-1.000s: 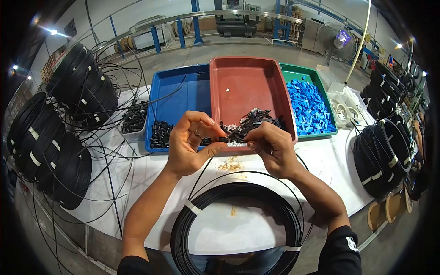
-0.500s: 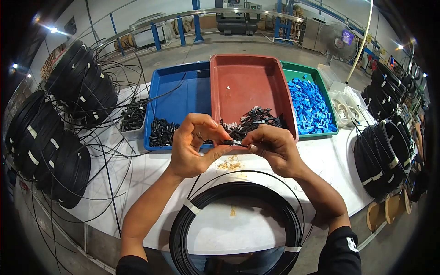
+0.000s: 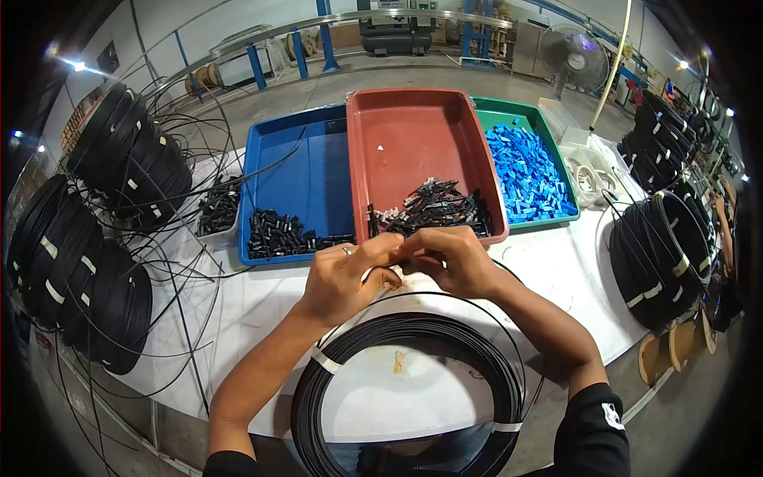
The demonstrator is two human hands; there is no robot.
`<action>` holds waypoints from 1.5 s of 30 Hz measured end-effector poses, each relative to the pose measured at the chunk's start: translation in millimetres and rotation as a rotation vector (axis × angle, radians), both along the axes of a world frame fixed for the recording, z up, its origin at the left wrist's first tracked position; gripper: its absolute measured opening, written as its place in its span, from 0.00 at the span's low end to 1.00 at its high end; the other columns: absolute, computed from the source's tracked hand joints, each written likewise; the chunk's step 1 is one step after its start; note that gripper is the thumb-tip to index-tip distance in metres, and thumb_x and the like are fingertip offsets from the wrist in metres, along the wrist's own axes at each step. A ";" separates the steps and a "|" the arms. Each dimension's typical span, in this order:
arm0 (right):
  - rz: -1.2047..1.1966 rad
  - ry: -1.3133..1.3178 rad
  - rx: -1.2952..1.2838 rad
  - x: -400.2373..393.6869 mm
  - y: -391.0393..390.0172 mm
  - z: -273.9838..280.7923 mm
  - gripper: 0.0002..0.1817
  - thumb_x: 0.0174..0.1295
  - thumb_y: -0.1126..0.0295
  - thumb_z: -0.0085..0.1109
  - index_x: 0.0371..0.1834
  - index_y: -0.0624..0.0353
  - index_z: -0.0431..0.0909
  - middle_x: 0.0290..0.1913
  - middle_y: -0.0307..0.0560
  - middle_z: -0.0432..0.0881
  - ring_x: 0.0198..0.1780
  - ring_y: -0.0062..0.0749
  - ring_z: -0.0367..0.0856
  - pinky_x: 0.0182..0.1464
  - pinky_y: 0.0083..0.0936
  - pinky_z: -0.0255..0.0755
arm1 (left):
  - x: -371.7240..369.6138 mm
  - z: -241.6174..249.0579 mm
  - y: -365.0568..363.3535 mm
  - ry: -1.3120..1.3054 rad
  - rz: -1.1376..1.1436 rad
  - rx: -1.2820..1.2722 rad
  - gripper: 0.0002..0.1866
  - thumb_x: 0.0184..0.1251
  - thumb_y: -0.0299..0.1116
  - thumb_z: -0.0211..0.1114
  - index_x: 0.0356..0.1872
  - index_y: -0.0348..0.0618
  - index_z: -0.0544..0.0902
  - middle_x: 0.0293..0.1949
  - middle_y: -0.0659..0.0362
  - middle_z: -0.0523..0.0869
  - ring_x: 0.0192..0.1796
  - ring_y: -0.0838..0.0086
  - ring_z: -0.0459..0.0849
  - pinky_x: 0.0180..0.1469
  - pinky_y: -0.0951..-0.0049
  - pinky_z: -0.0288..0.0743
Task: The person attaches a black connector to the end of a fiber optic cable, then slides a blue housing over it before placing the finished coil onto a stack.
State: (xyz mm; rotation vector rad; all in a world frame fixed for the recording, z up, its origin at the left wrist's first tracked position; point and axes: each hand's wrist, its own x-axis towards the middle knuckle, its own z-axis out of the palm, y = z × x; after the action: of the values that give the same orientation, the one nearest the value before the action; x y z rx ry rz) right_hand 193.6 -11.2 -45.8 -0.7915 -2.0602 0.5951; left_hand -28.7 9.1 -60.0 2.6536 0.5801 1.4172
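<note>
My left hand (image 3: pixel 340 280) and my right hand (image 3: pixel 459 264) meet in front of the red tray, fingertips closed together in a pinch. What they hold is hidden behind the fingers. Below them a coil of black cable (image 3: pixel 381 330), bound with white tape (image 3: pixel 327 360), lies at the table's near edge. A loose strand (image 3: pixel 477 305) arcs over the coil's top, under my hands.
A red tray (image 3: pixel 413 135) holds black parts (image 3: pixel 445 208). Left of it, a blue tray (image 3: pixel 298 171) has black pieces; right, a green tray (image 3: pixel 548 131) contains blue pieces (image 3: pixel 524 175). Cable coils (image 3: pixel 131 155) stand at both sides, with loose strands at left.
My hands have drawn together and rolled inward. The small black piece seen between the fingertips before is now hidden. The view has shifted slightly.
</note>
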 end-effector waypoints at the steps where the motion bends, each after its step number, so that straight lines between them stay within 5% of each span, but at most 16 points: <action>1: -0.003 0.010 -0.038 5.0 7.4 -6.4 0.09 0.58 0.82 0.67 0.42 0.64 0.83 0.40 0.52 0.89 0.43 0.45 0.89 0.43 0.34 0.82 | 1.7 3.4 -1.4 0.074 0.066 -0.017 0.28 0.51 0.26 0.80 0.54 0.42 0.77 0.38 0.56 0.91 0.35 0.65 0.92 0.43 0.64 0.82; 6: -0.059 -0.113 -0.009 39.6 33.4 -14.8 0.10 0.57 0.84 0.66 0.42 0.64 0.83 0.39 0.53 0.88 0.45 0.43 0.89 0.45 0.34 0.80 | 1.5 0.6 12.8 0.204 0.241 -0.116 0.24 0.51 0.21 0.75 0.51 0.42 0.78 0.39 0.49 0.87 0.43 0.55 0.87 0.50 0.60 0.79; 11: -0.221 -0.106 0.100 60.6 49.4 -21.6 0.13 0.60 0.85 0.63 0.48 0.64 0.85 0.46 0.52 0.87 0.45 0.38 0.88 0.45 0.30 0.81 | -18.7 5.3 25.1 0.252 0.356 -0.251 0.16 0.52 0.19 0.71 0.42 0.43 0.80 0.36 0.53 0.87 0.46 0.54 0.86 0.48 0.55 0.79; 14: -0.282 0.009 -0.025 53.8 42.2 -14.2 0.11 0.60 0.83 0.65 0.45 0.63 0.86 0.42 0.52 0.87 0.42 0.40 0.87 0.44 0.31 0.80 | -29.7 2.3 29.1 0.554 0.779 -0.034 0.10 0.51 0.22 0.71 0.34 0.43 0.80 0.30 0.53 0.87 0.40 0.56 0.86 0.43 0.57 0.77; 18: -0.248 -0.079 0.129 53.8 44.8 -17.3 0.09 0.57 0.77 0.70 0.41 0.61 0.86 0.39 0.50 0.86 0.38 0.41 0.86 0.39 0.32 0.78 | -30.4 -4.9 34.0 0.635 0.721 -0.120 0.09 0.55 0.26 0.71 0.36 0.43 0.80 0.30 0.52 0.87 0.42 0.56 0.86 0.45 0.57 0.76; 20: -0.283 -0.086 0.130 55.0 44.2 -17.4 0.08 0.57 0.77 0.70 0.40 0.61 0.86 0.38 0.49 0.85 0.38 0.42 0.86 0.39 0.32 0.78 | -25.1 5.6 31.6 0.501 0.479 -0.279 0.11 0.62 0.29 0.70 0.44 0.44 0.81 0.36 0.54 0.88 0.44 0.56 0.85 0.48 0.57 0.75; 27: -0.454 -0.020 0.238 69.4 48.8 -9.7 0.06 0.57 0.77 0.69 0.36 0.61 0.83 0.36 0.49 0.81 0.36 0.43 0.83 0.37 0.34 0.76 | 4.4 34.3 46.2 0.316 0.281 -0.145 0.07 0.64 0.28 0.66 0.41 0.41 0.82 0.36 0.53 0.88 0.43 0.56 0.85 0.48 0.59 0.76; 28: -0.462 0.008 0.278 71.9 51.7 -11.3 0.06 0.57 0.79 0.69 0.37 0.63 0.83 0.37 0.44 0.81 0.32 0.30 0.80 0.35 0.26 0.74 | 12.2 32.7 56.6 0.278 0.251 -0.181 0.06 0.62 0.26 0.65 0.39 0.41 0.83 0.36 0.52 0.88 0.43 0.55 0.85 0.48 0.59 0.77; 31: -0.474 -0.017 0.264 78.2 51.5 -8.6 0.06 0.57 0.79 0.69 0.37 0.64 0.83 0.36 0.44 0.80 0.33 0.31 0.81 0.36 0.25 0.74 | 35.5 27.6 84.9 0.492 0.174 -0.186 0.08 0.61 0.26 0.64 0.41 0.40 0.84 0.38 0.50 0.89 0.43 0.53 0.86 0.48 0.59 0.79; 35: -0.539 -0.107 0.411 85.2 51.9 -1.1 0.07 0.56 0.79 0.69 0.37 0.61 0.83 0.36 0.46 0.80 0.33 0.40 0.82 0.37 0.31 0.76 | 59.2 7.3 110.1 0.636 0.187 -0.117 0.10 0.61 0.26 0.64 0.43 0.39 0.85 0.40 0.47 0.88 0.44 0.52 0.86 0.50 0.59 0.79; 41: -0.567 -0.142 0.367 91.1 48.4 6.2 0.07 0.56 0.75 0.69 0.38 0.58 0.82 0.36 0.46 0.81 0.37 0.47 0.84 0.39 0.36 0.77 | 100.9 -7.8 121.4 0.290 0.242 -0.219 0.12 0.62 0.23 0.65 0.47 0.39 0.83 0.41 0.45 0.88 0.46 0.50 0.87 0.51 0.56 0.80; 45: -0.569 -0.178 0.369 89.3 47.4 6.2 0.07 0.57 0.76 0.68 0.38 0.58 0.83 0.37 0.47 0.81 0.37 0.48 0.84 0.40 0.37 0.78 | 119.9 -16.7 135.4 0.305 0.299 -0.116 0.13 0.61 0.22 0.66 0.48 0.39 0.82 0.41 0.45 0.88 0.46 0.50 0.87 0.51 0.56 0.80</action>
State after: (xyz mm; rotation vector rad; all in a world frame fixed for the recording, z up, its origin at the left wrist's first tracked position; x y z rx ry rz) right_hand 282.8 36.2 -39.6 -1.1672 -1.8904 -0.1708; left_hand 91.3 144.5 -76.7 2.7936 1.0923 0.9947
